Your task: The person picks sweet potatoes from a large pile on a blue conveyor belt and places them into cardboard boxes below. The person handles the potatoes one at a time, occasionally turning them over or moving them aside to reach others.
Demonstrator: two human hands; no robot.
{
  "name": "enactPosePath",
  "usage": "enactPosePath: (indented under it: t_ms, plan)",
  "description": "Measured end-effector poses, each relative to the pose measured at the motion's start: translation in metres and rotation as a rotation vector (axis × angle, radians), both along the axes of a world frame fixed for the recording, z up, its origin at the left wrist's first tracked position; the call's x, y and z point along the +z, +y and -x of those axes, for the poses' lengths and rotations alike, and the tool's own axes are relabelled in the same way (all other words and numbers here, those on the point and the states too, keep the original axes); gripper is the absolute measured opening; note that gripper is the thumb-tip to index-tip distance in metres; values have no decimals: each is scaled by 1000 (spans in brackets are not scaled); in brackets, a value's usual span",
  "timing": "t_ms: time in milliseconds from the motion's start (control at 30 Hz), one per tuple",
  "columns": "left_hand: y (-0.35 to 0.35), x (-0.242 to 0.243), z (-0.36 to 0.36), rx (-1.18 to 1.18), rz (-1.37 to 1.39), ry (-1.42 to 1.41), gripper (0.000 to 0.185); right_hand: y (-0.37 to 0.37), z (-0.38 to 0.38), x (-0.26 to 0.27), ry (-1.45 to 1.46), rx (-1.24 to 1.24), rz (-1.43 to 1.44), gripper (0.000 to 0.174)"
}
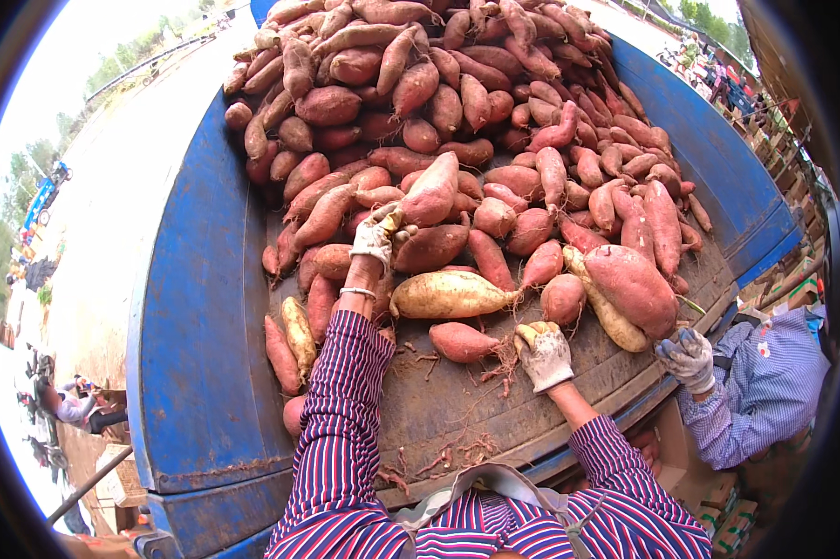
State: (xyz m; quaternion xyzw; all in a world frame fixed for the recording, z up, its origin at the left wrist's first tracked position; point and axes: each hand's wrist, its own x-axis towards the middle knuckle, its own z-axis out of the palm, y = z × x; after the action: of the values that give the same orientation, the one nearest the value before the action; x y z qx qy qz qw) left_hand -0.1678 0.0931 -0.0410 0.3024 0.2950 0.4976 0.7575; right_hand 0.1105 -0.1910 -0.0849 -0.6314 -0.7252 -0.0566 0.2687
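My left hand point(376, 239), in a white and yellow work glove, grips the lower end of a large red sweet potato point(430, 190), which tilts up over the front of the pile. My right hand point(542, 355) is gloved too and rests low over the truck bed, fingers curled and their tips partly hidden. Whether it holds anything is unclear. Beside it lie a small red sweet potato point(463, 342), a rounder one point(563, 299) and a tangle of rootlets point(507, 349). A pale yellow sweet potato point(455, 294) lies between my two arms.
A heap of sweet potatoes point(413, 84) fills the back of the bed between blue metal side walls point(203, 314). At right, another person's gloved hand point(689, 358) is near a very large sweet potato point(631, 290). Loose roots litter the wooden floor point(420, 398). Cartons point(734, 524) stand below, outside.
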Motion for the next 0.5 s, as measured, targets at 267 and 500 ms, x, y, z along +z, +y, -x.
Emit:
enactPosePath:
  t_ms: [267,500]
  plan:
    - [-56,28,1,-311,-184,267,44,-2,3,3,-2,-18,-2,17]
    - [-11,59,24,-533,-726,1106,27,0,3,4,-1,-3,-29,17]
